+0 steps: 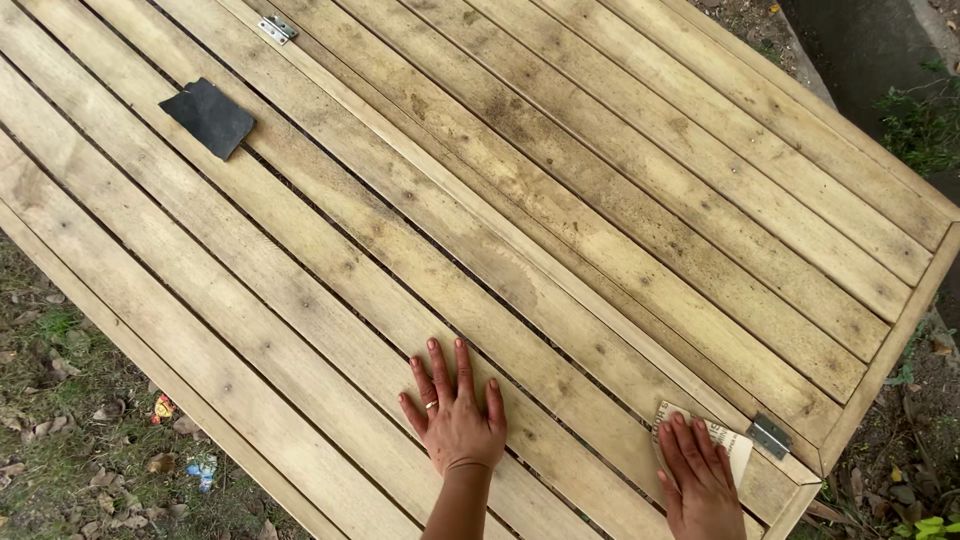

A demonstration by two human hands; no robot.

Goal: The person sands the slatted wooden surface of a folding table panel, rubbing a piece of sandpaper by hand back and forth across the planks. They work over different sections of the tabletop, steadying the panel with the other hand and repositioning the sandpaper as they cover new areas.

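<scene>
Weathered wooden slats are filling most of the view, forming a tabletop (pixel 560 200) that is running diagonally from upper left to lower right, with thin dark gaps between the boards and a raised rail dividing it lengthwise. Grass and dry leaves (pixel 70 420) are showing beyond the lower left edge, and bare soil with green plants (pixel 925 125) is showing at the right. Near the bottom centre, the left hand (pixel 455 420) is lying flat on the slats, palm down, fingers spread and slightly fanned, gripping nothing; a ring (pixel 432 405) is sitting on one finger. At the lower right, the right hand (pixel 697 472) is pressing down flat on a pale sheet of sandpaper (pixel 737 448), its fingers extended and close together over the sheet rather than curling around it. The sandpaper is lying on the boards near the table's lower right corner, its far edge and one corner sticking out past the fingertips. Just beside it, a small metal hinge (pixel 770 436) is sitting on the rail. A second hinge (pixel 277 29) is lying on the same rail at the top left. Well apart from both hands, a dark sandpaper piece (pixel 209 117) with ragged edges is resting on the slats in the upper left.
</scene>
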